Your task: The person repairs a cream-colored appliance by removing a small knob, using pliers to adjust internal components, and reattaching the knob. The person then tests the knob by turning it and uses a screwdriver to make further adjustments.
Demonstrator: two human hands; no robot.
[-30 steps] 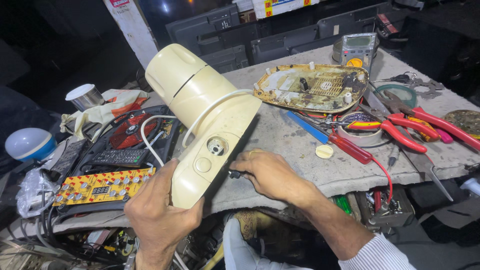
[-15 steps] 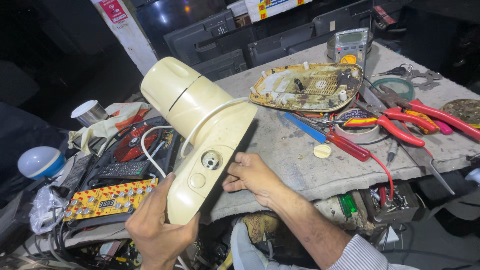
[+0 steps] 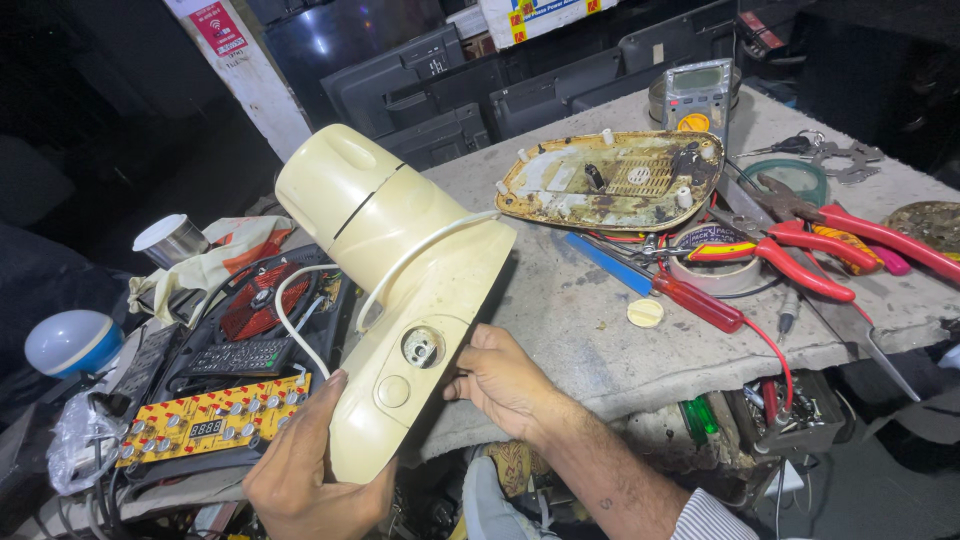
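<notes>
workbench [image 3: 600,330] first: grey padded top, front edge running from about 7 o'clock to 3 o'clock, and the cream appliance housing [image 3: 400,290] hangs half off that edge at centre-left, tilted, drum end up toward 11 o'clock, flat base down toward 6. left hand [image 3: 305,470] grips the lower base edge from below at 7 o'clock, fingers wrapped; right hand [image 3: 505,385] sits at 5 o'clock of the housing, fingers curled against its right rim near the round socket, thumb side hidden so i can't tell how firm that pinch is. risk as i read it: housing is mostly hand-supported, so a slip likely drops it into the gap below the bench. white cord [image 3: 300,310] loops off the body toward 9 o'clock over the yellow circuit board [image 3: 205,430] and the red fan unit [image 3: 262,300]; swinging the body could snag it and drag that stuff. right half is crowded: corroded base plate [image 3: 610,180] at 1 o'clock, red-handled pliers [image 3: 800,235] and red screwdriver [image 3: 690,298] at 3 o'clock, the grey multimeter [image 3: 697,95] behind. only open room is the bare strip between housing and screwdriver, around 4 o'clock. small cream cap [image 3: 645,312] sits near the front edge there, could get knocked off by a sleeve.
</notes>
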